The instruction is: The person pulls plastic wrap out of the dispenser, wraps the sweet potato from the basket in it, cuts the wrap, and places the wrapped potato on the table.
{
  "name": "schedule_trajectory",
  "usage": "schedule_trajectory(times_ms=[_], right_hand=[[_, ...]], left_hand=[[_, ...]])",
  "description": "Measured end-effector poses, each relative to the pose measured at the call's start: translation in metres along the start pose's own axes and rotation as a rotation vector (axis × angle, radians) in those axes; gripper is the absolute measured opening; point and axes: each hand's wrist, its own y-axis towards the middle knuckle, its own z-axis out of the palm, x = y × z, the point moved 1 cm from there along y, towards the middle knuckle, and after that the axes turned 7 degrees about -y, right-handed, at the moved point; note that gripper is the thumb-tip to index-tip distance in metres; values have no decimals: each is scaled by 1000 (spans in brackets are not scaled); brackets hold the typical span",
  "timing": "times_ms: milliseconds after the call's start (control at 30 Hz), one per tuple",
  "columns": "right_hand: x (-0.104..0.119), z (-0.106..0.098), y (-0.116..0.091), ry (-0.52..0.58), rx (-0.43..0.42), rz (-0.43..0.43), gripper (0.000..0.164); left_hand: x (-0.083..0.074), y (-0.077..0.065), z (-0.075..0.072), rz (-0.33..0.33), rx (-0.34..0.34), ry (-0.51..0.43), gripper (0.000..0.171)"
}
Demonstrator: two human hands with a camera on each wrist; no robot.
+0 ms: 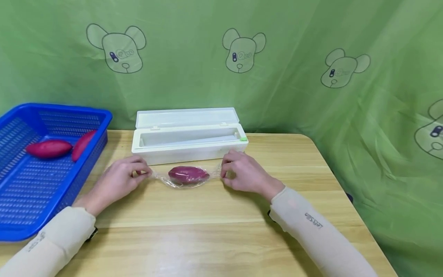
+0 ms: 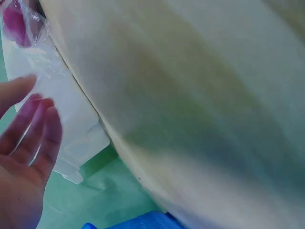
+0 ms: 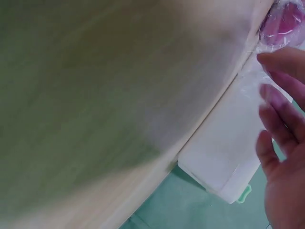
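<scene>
Sweet potato (image 1: 188, 174), in film (image 1: 162, 177), between hands (image 1: 121, 176) (image 1: 245, 172)

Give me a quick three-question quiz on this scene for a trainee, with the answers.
1. How many purple-red tubers show in the blue basket?
2. True or false: the white box is shut.
3. What surrounds the tuber between the left hand and the right hand? A) newspaper B) clear film C) a towel

Key:
1. Two.
2. False; the lid of the white box stands open.
3. B.
</scene>
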Motion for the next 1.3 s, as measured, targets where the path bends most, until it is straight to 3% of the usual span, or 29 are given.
schedule_trajectory(times_ms=[133,233,367,500,600,700,867,1067,1167,1300], right_hand=[[4,1,0,17,92,24,6],[5,0,0,34,125,57,9],[5,-2,-1,103,92,118,12],[3,-4,-3,197,-15,187,7],[5,-8,-2,233,-86,214,9],[9,-9,4,223,-99,194,9],[18,-3,14,122,4,128,9],[23,5,20,115,120,159,9],[23,3,20,155,130,165,8],[21,-5,19,234,91,159,9]], left_hand=[[-5,-1,-1,-68,165,17,13],[-7,-1,-1,-153,214,-26,19],[-10,0,-2,-204,139,-79,17],[-16,2,-2,-204,50,-121,21],[-20,4,-2,-178,51,-175,26],[-26,4,-1,-129,94,-186,21],[-34,2,10,-17,180,-26,13],[-40,-2,25,75,257,133,7],[-42,-2,25,78,259,156,7],[-46,-1,20,67,199,158,11]])
